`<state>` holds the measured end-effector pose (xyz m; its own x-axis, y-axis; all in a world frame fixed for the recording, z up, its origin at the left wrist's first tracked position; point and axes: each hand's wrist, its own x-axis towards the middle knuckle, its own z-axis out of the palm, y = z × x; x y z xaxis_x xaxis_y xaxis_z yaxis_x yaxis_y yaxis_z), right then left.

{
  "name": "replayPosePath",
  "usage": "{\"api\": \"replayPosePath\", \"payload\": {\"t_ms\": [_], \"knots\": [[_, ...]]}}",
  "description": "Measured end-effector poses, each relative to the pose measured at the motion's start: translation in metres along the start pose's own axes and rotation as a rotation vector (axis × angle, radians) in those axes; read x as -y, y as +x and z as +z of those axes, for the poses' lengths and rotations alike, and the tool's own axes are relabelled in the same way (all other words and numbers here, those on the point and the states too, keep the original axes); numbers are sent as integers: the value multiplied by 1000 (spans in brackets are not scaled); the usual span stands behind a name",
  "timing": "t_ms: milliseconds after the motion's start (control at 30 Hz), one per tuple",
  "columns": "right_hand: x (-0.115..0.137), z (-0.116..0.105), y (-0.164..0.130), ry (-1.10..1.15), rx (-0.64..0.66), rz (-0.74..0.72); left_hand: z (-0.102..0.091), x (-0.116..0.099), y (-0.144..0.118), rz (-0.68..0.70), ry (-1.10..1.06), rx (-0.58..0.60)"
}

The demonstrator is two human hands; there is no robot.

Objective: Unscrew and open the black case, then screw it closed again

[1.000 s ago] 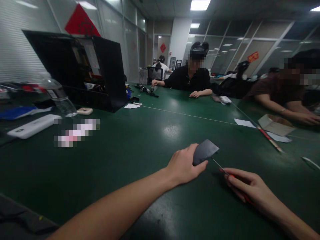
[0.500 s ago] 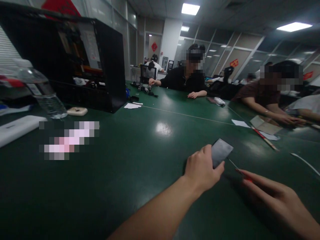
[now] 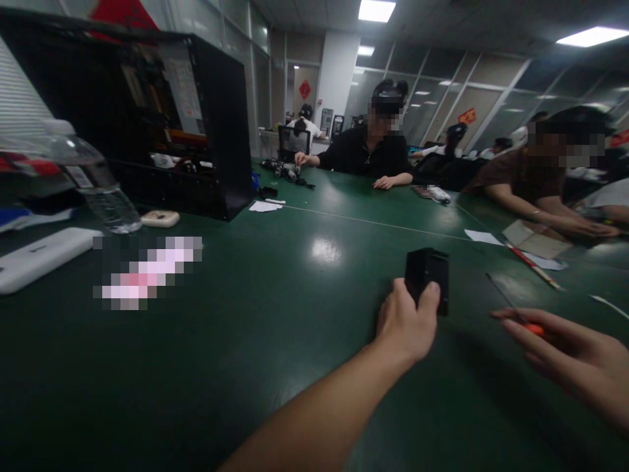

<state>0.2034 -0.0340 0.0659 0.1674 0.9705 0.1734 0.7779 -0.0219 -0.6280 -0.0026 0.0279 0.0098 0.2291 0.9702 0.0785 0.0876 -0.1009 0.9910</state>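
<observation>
My left hand [image 3: 407, 322] grips a small black box-shaped device [image 3: 427, 274] and holds it upright just above the dark green table [image 3: 275, 308]. To its right, my right hand [image 3: 574, 354] holds a thin screwdriver with a red handle [image 3: 514, 308]; its metal tip points up and left, a short way apart from the device.
An open black computer case [image 3: 147, 124] stands at the far left with a water bottle [image 3: 93, 177], a white power bank [image 3: 39, 259] and a small beige object [image 3: 160, 218] before it. Other people sit along the far and right sides; papers, a cardboard piece [image 3: 538, 241] and a pencil lie at right.
My left hand has turned the black device from a flat tilt to upright. My right hand with the screwdriver has drawn away to the right.
</observation>
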Motion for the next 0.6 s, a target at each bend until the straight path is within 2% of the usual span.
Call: {"api": "replayPosePath", "payload": {"t_ms": [67,100,167,300,433,533,600], "knots": [[13,19,3,243,115,202,0,1,4,-17,-140,-16],[19,28,4,302,151,229,1,3,6,-44,-195,-5],[27,46,5,380,238,232,5,9,8,-96,-285,53],[28,68,8,481,241,194,14,22,6,5,-400,146],[18,68,10,598,276,181,18,24,3,51,-390,173],[6,60,9,709,332,177,18,21,2,131,-372,171],[-3,52,9,729,353,195,16,19,3,146,-282,136]]}}
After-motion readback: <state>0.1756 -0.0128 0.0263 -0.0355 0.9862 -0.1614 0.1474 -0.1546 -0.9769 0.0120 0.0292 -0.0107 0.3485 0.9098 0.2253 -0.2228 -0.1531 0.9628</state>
